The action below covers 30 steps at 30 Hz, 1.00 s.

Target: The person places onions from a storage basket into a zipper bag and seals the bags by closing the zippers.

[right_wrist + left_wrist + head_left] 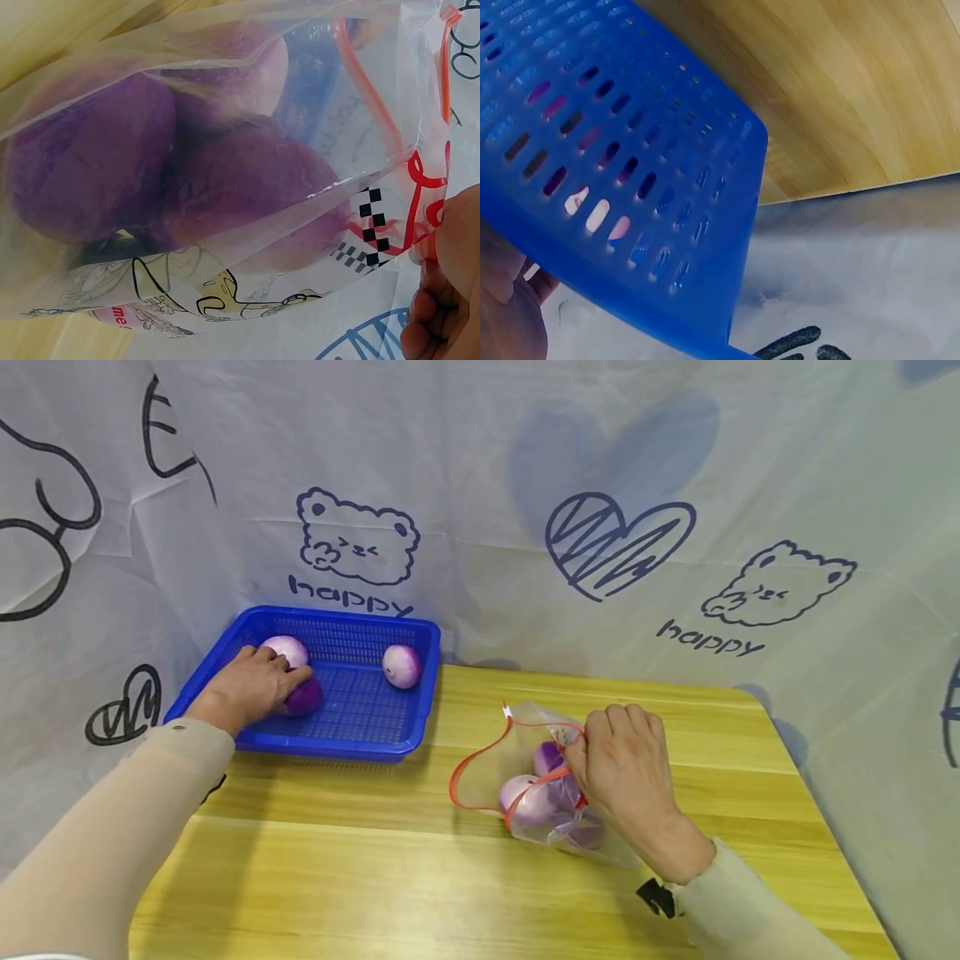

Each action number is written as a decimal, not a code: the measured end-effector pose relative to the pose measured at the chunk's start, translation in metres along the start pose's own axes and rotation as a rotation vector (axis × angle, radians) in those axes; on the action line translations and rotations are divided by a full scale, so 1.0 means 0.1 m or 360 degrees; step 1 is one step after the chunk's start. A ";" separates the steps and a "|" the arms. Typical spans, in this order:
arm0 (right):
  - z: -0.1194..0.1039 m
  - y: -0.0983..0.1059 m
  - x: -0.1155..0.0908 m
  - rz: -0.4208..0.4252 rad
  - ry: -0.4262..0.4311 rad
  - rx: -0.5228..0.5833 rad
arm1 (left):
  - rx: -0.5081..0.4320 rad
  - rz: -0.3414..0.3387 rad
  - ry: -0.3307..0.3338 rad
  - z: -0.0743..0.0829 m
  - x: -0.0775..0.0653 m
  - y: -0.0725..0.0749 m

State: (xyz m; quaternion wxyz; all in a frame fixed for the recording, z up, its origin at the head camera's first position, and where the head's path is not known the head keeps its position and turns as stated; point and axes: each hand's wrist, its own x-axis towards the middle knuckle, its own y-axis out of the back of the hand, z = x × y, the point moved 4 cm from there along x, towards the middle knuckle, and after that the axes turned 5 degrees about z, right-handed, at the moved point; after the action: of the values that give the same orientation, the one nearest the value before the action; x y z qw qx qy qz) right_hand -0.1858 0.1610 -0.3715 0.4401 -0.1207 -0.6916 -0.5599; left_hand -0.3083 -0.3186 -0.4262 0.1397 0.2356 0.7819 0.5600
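My left hand [251, 685] reaches over the near left rim of the blue plastic basket [360, 749]. Its fingers and thumb grip a dark purple onion [304, 695], partly hidden below them. A paler purple-and-white onion [287, 650] lies right by the fingertips, and another onion [401, 666] sits at the basket's right side. My right hand [633, 768] pinches the edge of a clear zip bag [480, 777] with a red seal and a white slider. The bag's mouth gapes toward the left. Several onions [90, 157] fill its lower part, seen through the plastic.
The wood-grain table [360, 877] carries both basket and bag, the bag standing to the right of the basket. A pale printed cloth [480, 485] with bears and hearts hangs behind and along the sides. The basket's slotted wall [630, 150] fills much of the left wrist view.
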 end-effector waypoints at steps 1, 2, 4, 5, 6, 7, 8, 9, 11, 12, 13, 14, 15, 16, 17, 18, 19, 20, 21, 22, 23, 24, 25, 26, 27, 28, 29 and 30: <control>0.00 0.00 0.00 -0.0001 0.0000 0.0000 | 0.0000 0.0003 -0.0002 0.01 0.00 0.00; 0.00 0.00 0.00 0.0001 0.0000 -0.0001 | 0.0000 0.0005 -0.0003 0.02 0.01 0.00; 0.00 -0.01 -0.01 0.0014 0.0004 0.0001 | -0.0005 0.0011 0.0002 0.04 0.02 -0.01; 0.00 -0.01 -0.01 0.0020 0.0006 0.0004 | -0.0011 0.0014 0.0006 0.05 0.03 -0.02; 0.00 -0.01 -0.01 0.0029 0.0009 0.0007 | -0.0016 0.0017 0.0009 0.06 0.03 -0.03; 0.00 -0.01 -0.01 0.0047 0.0014 0.0014 | -0.0022 0.0023 0.0008 0.07 0.04 -0.03; 0.00 -0.01 -0.01 0.0063 0.0020 0.0019 | -0.0023 0.0026 0.0006 0.08 0.04 -0.04; 0.00 -0.02 -0.01 0.0079 0.0029 0.0024 | -0.0026 0.0028 0.0006 0.08 0.05 -0.05; -0.01 -0.02 -0.01 0.0102 0.0039 0.0031 | -0.0035 0.0032 0.0008 0.09 0.05 -0.06; -0.01 -0.02 -0.01 0.0113 0.0042 0.0034 | -0.0037 0.0034 0.0006 0.10 0.05 -0.06; -0.01 -0.02 -0.02 0.0114 0.0044 0.0033 | -0.0038 0.0038 0.0002 0.10 0.05 -0.06; -0.01 -0.02 -0.02 0.0103 0.0042 0.0029 | -0.0035 0.0042 0.0000 0.11 0.05 -0.06; -0.01 -0.02 -0.02 0.0090 0.0038 0.0026 | -0.0033 0.0046 -0.0001 0.11 0.04 -0.06; -0.01 -0.02 -0.02 0.0076 0.0030 0.0023 | -0.0026 0.0057 -0.0009 0.12 0.04 -0.07; -0.01 -0.02 -0.03 0.0062 0.0024 0.0022 | -0.0019 0.0065 -0.0016 0.12 0.04 -0.07; -0.01 -0.03 -0.03 0.0043 0.0018 0.0019 | -0.0010 0.0074 -0.0022 0.12 0.04 -0.08; -0.01 -0.03 -0.03 0.0028 0.0015 0.0016 | -0.0004 0.0079 -0.0025 0.12 0.04 -0.08; -0.02 -0.03 -0.03 0.0012 0.0012 0.0012 | 0.0005 0.0082 -0.0028 0.12 0.05 -0.09; -0.02 -0.03 -0.02 0.0005 0.0010 0.0011 | 0.0014 0.0075 -0.0030 0.12 0.05 -0.09; -0.02 -0.04 -0.02 -0.0002 0.0009 0.0011 | 0.0023 0.0068 -0.0034 0.12 0.05 -0.10; -0.02 -0.04 -0.02 -0.0007 0.0008 0.0010 | 0.0028 0.0055 -0.0033 0.12 0.05 -0.10; -0.02 -0.04 -0.02 -0.0013 0.0006 0.0008 | 0.0034 0.0041 -0.0033 0.12 0.05 -0.10; -0.02 -0.04 -0.02 -0.0012 0.0006 0.0006 | 0.0042 0.0027 -0.0034 0.12 0.05 -0.10; -0.02 -0.04 -0.02 -0.0006 0.0007 0.0008 | 0.0054 0.0014 -0.0036 0.11 0.05 -0.10; -0.02 -0.04 -0.02 0.0002 0.0009 0.0012 | 0.0066 0.0000 -0.0032 0.11 0.05 -0.10; -0.02 -0.04 -0.02 0.0009 0.0014 0.0015 | 0.0081 0.0001 -0.0032 0.11 0.05 -0.11; -0.02 -0.04 -0.02 0.0021 0.0018 0.0018 | 0.0099 0.0003 -0.0029 0.11 0.05 -0.11; -0.02 -0.04 -0.02 0.0029 0.0022 0.0022 | 0.0124 0.0009 -0.0025 0.10 0.04 -0.11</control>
State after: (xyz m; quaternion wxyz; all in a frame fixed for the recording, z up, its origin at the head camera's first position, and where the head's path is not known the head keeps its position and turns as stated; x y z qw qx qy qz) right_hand -0.1858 0.1588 -0.3757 0.4508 -0.1202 -0.6912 -0.5519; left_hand -0.3094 -0.3107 -0.4397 0.1348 0.2475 0.8013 0.5276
